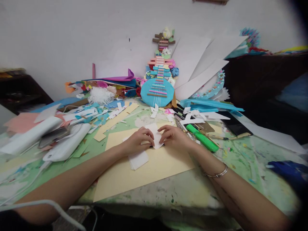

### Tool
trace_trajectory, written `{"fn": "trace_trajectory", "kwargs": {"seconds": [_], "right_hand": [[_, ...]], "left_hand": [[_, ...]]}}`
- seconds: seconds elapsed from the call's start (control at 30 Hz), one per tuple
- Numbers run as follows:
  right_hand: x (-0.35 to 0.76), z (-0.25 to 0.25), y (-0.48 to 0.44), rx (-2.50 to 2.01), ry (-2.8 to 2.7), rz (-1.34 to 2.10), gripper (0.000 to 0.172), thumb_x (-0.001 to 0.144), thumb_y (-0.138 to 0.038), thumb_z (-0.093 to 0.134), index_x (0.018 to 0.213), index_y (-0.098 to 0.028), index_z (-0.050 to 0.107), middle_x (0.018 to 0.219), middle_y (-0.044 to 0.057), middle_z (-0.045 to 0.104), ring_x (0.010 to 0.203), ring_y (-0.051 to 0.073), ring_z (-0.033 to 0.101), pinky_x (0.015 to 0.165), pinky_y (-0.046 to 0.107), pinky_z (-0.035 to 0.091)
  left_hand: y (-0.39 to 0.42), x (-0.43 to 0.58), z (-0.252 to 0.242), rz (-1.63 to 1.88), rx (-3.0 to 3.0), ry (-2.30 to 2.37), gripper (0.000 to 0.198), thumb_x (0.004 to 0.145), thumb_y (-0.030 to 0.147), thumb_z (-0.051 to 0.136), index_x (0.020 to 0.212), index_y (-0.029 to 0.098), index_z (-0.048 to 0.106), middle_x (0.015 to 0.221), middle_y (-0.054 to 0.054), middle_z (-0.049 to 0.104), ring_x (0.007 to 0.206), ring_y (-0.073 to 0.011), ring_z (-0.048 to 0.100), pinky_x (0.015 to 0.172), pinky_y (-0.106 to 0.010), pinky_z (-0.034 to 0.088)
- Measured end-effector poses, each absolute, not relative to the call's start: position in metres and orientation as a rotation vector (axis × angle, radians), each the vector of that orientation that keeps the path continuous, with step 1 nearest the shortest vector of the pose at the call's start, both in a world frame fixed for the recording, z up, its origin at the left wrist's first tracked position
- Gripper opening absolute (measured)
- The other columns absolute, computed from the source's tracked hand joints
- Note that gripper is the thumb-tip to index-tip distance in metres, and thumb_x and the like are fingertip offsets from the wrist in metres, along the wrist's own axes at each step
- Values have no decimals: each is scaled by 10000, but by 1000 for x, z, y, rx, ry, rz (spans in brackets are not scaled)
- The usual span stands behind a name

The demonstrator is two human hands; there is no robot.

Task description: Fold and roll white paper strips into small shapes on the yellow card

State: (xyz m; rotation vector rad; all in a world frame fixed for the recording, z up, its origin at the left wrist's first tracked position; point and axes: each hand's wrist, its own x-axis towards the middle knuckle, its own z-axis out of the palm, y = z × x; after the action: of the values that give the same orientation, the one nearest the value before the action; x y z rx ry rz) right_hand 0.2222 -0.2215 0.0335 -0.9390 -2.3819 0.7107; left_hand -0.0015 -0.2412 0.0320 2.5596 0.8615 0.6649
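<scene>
The cluttered table (240, 154) bears a cream sheet (154, 170) at six o'clock. Toward the sheet's twelve o'clock, the left hand (138, 141) and right hand (176, 138) pinch a small white paper (157, 136) between curled fingertips. It looks light, thin and easily creased, so is best held by its edges.

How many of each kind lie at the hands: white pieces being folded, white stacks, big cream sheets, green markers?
White piece, between left hand and right hand: 1
White stack: 1
Cream sheet: 1
Green marker: 1
Total: 4
</scene>
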Motion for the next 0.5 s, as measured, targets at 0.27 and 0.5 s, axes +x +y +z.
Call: {"fn": "trace_trajectory", "kwargs": {"seconds": [0.27, 0.5], "right_hand": [[221, 36, -222, -775, -2529, 676, 193, 783, -115, 574, 824, -223, 729, 1032, 61, 629, 949, 174, 576, 865, 317, 424], [213, 29, -225, -872, -2450, 653, 271, 753, -29, 507, 832, -196, 706, 809, 30, 661, 801, 145, 574, 750, 258, 422]], "left_hand": [[-237, -3, 28, 616, 2510, 858, 153, 845, 212, 514, 843, 203, 666, 888, -46, 624, 916, -164, 521, 846, -301, 391], [-239, 5, 28, 680, 2421, 990, 122, 789, 168, 530, 788, 187, 650, 785, -28, 645, 798, -150, 546, 759, -273, 404]]}}
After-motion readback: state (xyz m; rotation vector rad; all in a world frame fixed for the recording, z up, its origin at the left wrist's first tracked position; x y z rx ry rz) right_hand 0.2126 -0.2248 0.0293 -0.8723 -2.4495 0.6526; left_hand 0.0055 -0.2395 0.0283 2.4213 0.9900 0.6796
